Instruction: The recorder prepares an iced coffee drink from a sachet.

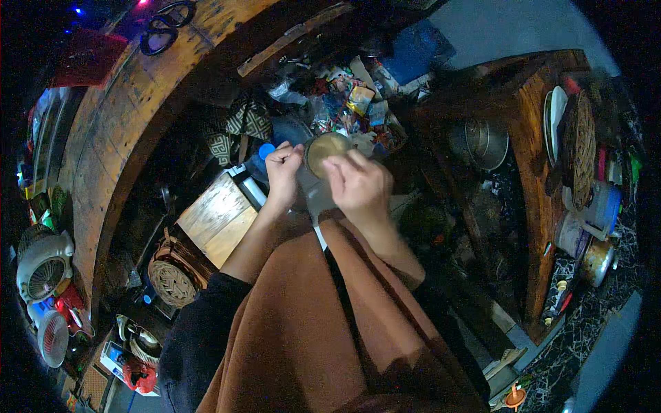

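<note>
A round, brass-coloured dish or lid (325, 150) lies between my two hands, in front of my body. My left hand (284, 168) is closed in a fist at its left edge; whether it grips the rim or something small is hidden. Over its right side my right hand (361, 182) is bent, fingers curled and slightly smeared by motion. What those fingers hold, if anything, does not show. Beneath the dish there is a pale greyish surface (318, 196) that I cannot make out. A blue round cap (266, 151) sits just left of my left hand.
Crumpled wrappers and litter (358, 100) are heaped beyond my hands. A wooden box (217, 213) stands at the left, near a long wooden bench (113, 117). On the right are a wooden table (533, 138), a metal pot (487, 144) and a woven tray (582, 148).
</note>
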Tool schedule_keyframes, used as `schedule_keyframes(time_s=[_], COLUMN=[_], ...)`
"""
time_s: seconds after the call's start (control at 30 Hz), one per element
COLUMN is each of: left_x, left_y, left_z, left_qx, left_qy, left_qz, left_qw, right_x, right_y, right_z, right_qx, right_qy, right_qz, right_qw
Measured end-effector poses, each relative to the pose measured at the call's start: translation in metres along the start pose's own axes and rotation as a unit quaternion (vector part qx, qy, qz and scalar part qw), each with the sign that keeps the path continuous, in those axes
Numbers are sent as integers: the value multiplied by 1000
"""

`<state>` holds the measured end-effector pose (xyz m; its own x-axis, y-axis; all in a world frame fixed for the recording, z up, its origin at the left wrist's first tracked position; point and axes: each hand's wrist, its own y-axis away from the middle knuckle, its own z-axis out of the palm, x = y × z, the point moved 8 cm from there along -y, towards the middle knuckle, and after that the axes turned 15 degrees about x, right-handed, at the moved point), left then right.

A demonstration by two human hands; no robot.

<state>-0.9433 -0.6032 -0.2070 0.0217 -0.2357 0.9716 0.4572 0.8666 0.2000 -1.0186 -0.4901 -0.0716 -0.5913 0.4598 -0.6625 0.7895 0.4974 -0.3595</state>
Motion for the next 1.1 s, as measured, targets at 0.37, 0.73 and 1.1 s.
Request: schedule_keyframes(time_s=[0.37,0.73,1.1], left_x=[-10,-14,-7], left_y=[6,4,7], left_z=[1,-4,4], left_qx=[-3,7,-1], left_qy=[47,-19,-7], left_qz=[-38,-4,-7], left_qw=[998,1000,1000], right_x=[10,29,9], right_y=[3,8,10], right_z=[-12,-6,-3], right_qx=[92,112,40], right_qy=[-4,33,-35], right_qz=[14,61,-31], right_qw=[996,991,998])
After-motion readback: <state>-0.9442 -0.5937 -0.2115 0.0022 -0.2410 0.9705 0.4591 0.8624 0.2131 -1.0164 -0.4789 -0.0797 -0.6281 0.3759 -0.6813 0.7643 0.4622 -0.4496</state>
